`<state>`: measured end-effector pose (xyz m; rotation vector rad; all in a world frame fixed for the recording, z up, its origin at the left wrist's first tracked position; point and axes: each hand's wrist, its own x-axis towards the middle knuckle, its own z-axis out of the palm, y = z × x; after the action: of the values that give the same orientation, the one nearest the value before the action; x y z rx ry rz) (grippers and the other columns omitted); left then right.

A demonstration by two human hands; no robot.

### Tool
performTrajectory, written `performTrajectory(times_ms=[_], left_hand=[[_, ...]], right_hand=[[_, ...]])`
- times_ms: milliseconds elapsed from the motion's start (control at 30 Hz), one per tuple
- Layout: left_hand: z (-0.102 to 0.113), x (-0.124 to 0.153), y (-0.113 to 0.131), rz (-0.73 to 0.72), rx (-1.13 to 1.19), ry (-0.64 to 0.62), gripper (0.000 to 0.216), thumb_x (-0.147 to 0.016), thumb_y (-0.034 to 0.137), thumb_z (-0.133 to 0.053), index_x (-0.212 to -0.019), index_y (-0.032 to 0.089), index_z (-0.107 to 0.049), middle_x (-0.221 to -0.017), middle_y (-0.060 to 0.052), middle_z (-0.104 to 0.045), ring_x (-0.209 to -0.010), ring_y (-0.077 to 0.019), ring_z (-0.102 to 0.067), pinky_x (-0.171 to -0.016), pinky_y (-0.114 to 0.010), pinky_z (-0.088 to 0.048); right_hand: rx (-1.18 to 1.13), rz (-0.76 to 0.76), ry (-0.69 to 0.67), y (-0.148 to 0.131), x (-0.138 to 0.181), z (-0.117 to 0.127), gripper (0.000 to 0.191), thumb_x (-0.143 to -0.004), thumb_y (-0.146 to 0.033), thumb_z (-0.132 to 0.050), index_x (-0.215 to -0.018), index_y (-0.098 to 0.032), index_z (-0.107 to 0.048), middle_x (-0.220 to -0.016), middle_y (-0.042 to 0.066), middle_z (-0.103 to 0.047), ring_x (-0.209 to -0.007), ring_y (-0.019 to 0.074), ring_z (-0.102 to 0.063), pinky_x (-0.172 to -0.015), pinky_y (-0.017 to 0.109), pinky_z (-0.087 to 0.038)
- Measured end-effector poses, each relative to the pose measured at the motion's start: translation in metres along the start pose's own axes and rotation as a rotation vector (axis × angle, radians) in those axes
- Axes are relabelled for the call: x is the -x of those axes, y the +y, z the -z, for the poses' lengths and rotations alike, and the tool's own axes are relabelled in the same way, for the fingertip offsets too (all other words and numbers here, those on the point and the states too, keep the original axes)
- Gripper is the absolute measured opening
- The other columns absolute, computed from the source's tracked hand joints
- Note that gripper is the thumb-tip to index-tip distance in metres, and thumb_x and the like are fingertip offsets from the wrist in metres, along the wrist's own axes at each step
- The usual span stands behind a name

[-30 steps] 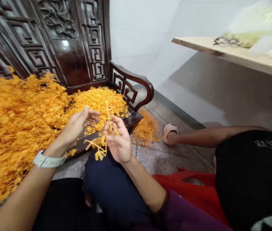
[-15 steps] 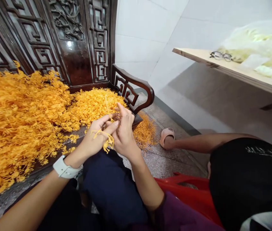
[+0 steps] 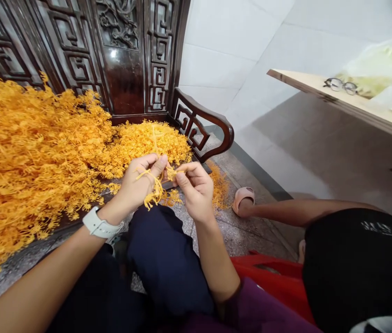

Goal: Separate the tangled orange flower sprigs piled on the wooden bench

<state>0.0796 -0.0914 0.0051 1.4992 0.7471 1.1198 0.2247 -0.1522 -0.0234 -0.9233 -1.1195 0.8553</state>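
Note:
Above my knee, my left hand point(image 3: 143, 178) is closed on a yellow plastic sprig point(image 3: 154, 189), its thin branching ends hanging over the palm and a pale stem rising above the fingers. My right hand point(image 3: 196, 187) pinches a small yellow plastic piece point(image 3: 171, 173) between thumb and index finger, just right of the left fingertips. Whether that piece is joined to the sprig I cannot tell. Behind both hands a pile of finer yellow sprigs point(image 3: 147, 138) lies on a dark wooden bench, and a larger orange-yellow heap point(image 3: 36, 148) spreads to the left.
The bench has a carved back point(image 3: 126, 83) and a curved armrest point(image 3: 223, 134). Orange strands point(image 3: 219, 185) lie on the floor beside it. At right, another person's leg point(image 3: 286, 210) stretches near a red stool point(image 3: 268, 273). A wooden shelf point(image 3: 296, 81) holds glasses point(image 3: 340, 86) and plastic bags.
My right hand has moved right and down, away from my left, and now pinches the small yellow piece. My left hand keeps the sprig. The view has shifted slightly left.

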Motion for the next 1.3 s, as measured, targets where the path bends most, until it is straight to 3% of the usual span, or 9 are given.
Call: performTrajectory(times_ms=[200, 367, 500, 733, 833, 900, 1033, 1133, 1300], left_hand=[[-0.008, 0.006, 0.001, 0.125, 0.272, -0.083, 0.048, -0.082, 0.058, -0.081, -0.066, 0.018, -0.059, -0.061, -0.001, -0.055, -0.053, -0.0126, -0.052, -0.050, -0.026, -0.044], [0.014, -0.008, 0.004, 0.213, 0.504, 0.162, 0.040, -0.097, 0.043, -0.067, -0.070, 0.020, -0.050, -0.063, 0.002, -0.051, -0.057, -0.0110, -0.055, -0.060, -0.025, -0.054], [0.046, -0.022, -0.001, 0.185, 0.427, 0.248, 0.033, -0.097, 0.046, -0.069, -0.081, 0.018, -0.063, -0.072, -0.001, -0.059, -0.059, -0.0102, -0.059, -0.059, -0.024, -0.054], [0.062, -0.022, -0.007, 0.193, 0.300, 0.292, 0.031, -0.097, 0.047, -0.069, -0.099, 0.017, -0.075, -0.094, -0.008, -0.068, -0.073, -0.0150, -0.068, -0.054, -0.023, -0.054], [0.062, -0.022, -0.007, 0.222, 0.293, 0.278, 0.033, -0.096, 0.050, -0.069, -0.103, 0.018, -0.077, -0.101, -0.010, -0.067, -0.076, -0.0169, -0.070, -0.055, -0.025, -0.056], [0.062, -0.023, -0.008, 0.223, 0.286, 0.275, 0.034, -0.096, 0.051, -0.069, -0.104, 0.019, -0.078, -0.100, -0.010, -0.067, -0.073, -0.0166, -0.069, -0.056, -0.027, -0.056], [0.060, -0.023, -0.011, 0.193, 0.269, 0.274, 0.035, -0.094, 0.051, -0.071, -0.101, 0.018, -0.080, -0.089, -0.007, -0.066, -0.063, -0.0135, -0.062, -0.056, -0.028, -0.053], [0.058, -0.021, -0.012, 0.197, 0.263, 0.289, 0.033, -0.094, 0.050, -0.071, -0.098, 0.018, -0.080, -0.085, -0.006, -0.065, -0.060, -0.0116, -0.058, -0.057, -0.027, -0.051], [0.055, -0.018, -0.008, 0.190, 0.195, 0.270, 0.031, -0.095, 0.048, -0.070, -0.096, 0.019, -0.081, -0.078, -0.004, -0.061, -0.060, -0.0119, -0.057, -0.060, -0.028, -0.048]], right_hand=[[-0.383, -0.189, -0.160, 0.004, 0.003, -0.009, 0.027, -0.087, -0.042, -0.079, -0.087, -0.024, -0.059, -0.073, -0.002, -0.055, -0.064, 0.0130, -0.044, -0.064, 0.029, -0.039], [-0.487, -0.131, -0.234, -0.003, 0.008, -0.012, 0.039, -0.080, -0.048, -0.083, -0.076, -0.026, -0.051, -0.066, -0.003, -0.046, -0.063, 0.0165, -0.041, -0.065, 0.034, -0.041], [-0.498, -0.054, -0.288, -0.007, 0.007, -0.012, 0.022, -0.086, -0.042, -0.079, -0.083, -0.029, -0.062, -0.065, -0.002, -0.050, -0.059, 0.0152, -0.042, -0.061, 0.032, -0.042], [-0.299, -0.009, -0.870, -0.005, 0.023, 0.025, 0.053, -0.073, -0.075, -0.076, -0.055, -0.029, -0.058, -0.047, -0.004, -0.045, -0.044, 0.0127, -0.048, -0.047, 0.029, -0.047], [-0.314, -0.063, -1.007, -0.016, 0.033, 0.032, 0.054, -0.082, -0.073, -0.069, -0.053, -0.029, -0.061, -0.046, -0.003, -0.044, -0.043, 0.0111, -0.050, -0.048, 0.027, -0.047], [-0.350, -0.070, -0.848, -0.025, 0.019, 0.020, 0.055, -0.088, -0.071, -0.063, -0.056, -0.027, -0.061, -0.049, -0.004, -0.048, -0.043, 0.0085, -0.047, -0.048, 0.026, -0.043], [-0.361, -0.124, -0.265, -0.028, -0.049, -0.025, 0.052, -0.101, -0.061, -0.041, -0.075, -0.022, -0.062, -0.071, -0.003, -0.062, -0.057, 0.0074, -0.044, -0.057, 0.028, -0.042], [-0.459, -0.267, -0.216, -0.021, -0.073, -0.045, 0.021, -0.097, -0.038, -0.052, -0.091, -0.023, -0.066, -0.074, -0.002, -0.055, -0.062, 0.0112, -0.042, -0.059, 0.028, -0.043], [-0.442, -0.276, -0.089, -0.004, -0.045, -0.039, 0.010, -0.090, -0.032, -0.059, -0.089, -0.024, -0.065, -0.068, -0.003, -0.044, -0.060, 0.0128, -0.037, -0.056, 0.028, -0.037]])
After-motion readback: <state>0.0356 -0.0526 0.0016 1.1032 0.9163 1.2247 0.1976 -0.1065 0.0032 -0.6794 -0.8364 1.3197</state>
